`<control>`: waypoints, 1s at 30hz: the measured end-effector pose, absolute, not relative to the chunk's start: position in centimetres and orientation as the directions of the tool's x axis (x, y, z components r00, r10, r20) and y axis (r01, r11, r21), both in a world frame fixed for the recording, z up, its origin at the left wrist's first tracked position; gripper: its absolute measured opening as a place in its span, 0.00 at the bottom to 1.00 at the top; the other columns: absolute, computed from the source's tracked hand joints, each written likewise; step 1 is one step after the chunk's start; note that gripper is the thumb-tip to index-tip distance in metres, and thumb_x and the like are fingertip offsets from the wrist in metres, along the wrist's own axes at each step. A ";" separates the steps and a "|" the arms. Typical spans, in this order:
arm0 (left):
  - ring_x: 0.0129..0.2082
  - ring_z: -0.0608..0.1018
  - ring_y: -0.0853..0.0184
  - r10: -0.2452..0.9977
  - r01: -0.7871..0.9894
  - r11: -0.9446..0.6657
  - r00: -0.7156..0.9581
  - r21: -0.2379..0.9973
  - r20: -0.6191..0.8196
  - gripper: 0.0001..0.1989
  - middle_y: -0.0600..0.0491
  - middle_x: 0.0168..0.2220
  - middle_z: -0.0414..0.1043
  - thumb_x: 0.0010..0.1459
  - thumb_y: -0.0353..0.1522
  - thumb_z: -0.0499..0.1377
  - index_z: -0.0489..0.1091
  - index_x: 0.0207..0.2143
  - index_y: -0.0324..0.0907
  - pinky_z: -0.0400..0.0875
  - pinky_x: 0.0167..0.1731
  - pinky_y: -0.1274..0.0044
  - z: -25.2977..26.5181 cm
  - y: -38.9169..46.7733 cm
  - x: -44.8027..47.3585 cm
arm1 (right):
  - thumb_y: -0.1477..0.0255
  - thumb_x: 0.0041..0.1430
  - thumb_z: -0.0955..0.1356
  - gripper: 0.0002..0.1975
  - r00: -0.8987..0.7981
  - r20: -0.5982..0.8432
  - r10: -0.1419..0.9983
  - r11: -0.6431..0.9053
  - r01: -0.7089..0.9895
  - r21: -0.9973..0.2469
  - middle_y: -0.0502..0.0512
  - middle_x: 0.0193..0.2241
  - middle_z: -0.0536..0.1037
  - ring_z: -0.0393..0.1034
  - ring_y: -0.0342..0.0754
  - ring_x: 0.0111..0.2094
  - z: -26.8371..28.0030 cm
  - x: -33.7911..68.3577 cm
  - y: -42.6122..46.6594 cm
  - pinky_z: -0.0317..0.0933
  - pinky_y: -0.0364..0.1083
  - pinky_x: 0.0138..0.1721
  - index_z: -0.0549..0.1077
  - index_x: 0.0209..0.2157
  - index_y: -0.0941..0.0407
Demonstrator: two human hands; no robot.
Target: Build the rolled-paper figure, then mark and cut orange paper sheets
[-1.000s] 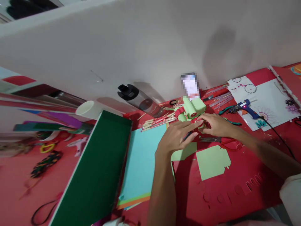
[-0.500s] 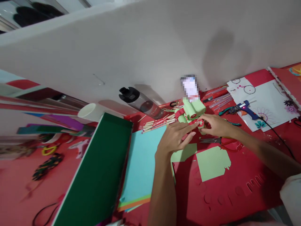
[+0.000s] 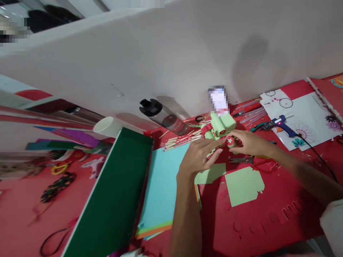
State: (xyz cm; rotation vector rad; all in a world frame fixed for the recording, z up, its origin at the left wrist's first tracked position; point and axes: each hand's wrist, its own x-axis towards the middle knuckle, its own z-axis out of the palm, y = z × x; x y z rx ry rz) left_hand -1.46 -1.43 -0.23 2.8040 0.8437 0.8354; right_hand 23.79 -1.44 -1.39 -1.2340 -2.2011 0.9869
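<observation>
Surface: red table [image 3: 268,214] against a pale wall, littered with craft paper.
Left hand [image 3: 197,159]: fingers loosely spread, touching the green roll, seemingly without gripping.
Right hand [image 3: 249,143]: pinching a small green roll with red star [image 3: 229,141], centre-right of frame.
Nearby: scissors [image 3: 245,160] just below; glue gun [image 3: 280,124] upper right.

Just below the fingers a pair of scissors [image 3: 245,160] lies on the red table [image 3: 268,210], with a cut green paper sheet [image 3: 244,185] further below. Left of the fingers, loose sticks [image 3: 182,139], then a dark bottle [image 3: 160,116] on its side. Well right of the fingers sits a blue glue gun [image 3: 280,125] (its light glowing red) on a flowered mat [image 3: 308,114]. A turquoise sheet [image 3: 163,185] and a long green box [image 3: 112,200] lie lower left
</observation>
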 end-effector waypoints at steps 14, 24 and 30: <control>0.30 0.81 0.65 0.555 0.503 -0.832 0.754 0.235 0.351 0.22 0.50 0.36 0.84 0.76 0.40 0.49 0.76 0.61 0.44 0.71 0.32 0.74 -0.3 -1.6 -0.7 | 0.67 0.62 0.72 0.15 -0.562 0.044 0.826 0.422 0.565 -0.709 0.58 0.47 0.82 0.75 0.55 0.44 -1.0 24.4 -1.1 0.67 0.53 0.44 0.76 0.49 0.53; 0.30 0.81 0.66 0.547 0.543 -0.826 0.703 0.153 0.455 0.11 0.52 0.34 0.83 0.73 0.34 0.56 0.77 0.45 0.41 0.69 0.32 0.74 -0.4 -1.2 -1.3 | 0.62 0.63 0.73 0.18 -0.546 0.056 0.836 0.391 0.521 -0.759 0.58 0.49 0.81 0.75 0.53 0.43 -1.0 25.0 -0.8 0.67 0.52 0.45 0.76 0.53 0.52; 0.30 0.80 0.67 0.614 0.563 -0.784 0.643 0.261 0.457 0.10 0.52 0.35 0.82 0.74 0.35 0.56 0.75 0.43 0.43 0.71 0.33 0.75 -0.6 -1.3 -0.6 | 0.63 0.60 0.75 0.24 -0.525 0.013 0.851 0.279 0.431 -0.858 0.56 0.49 0.81 0.72 0.47 0.35 -0.2 25.4 -0.9 0.66 0.48 0.36 0.73 0.56 0.51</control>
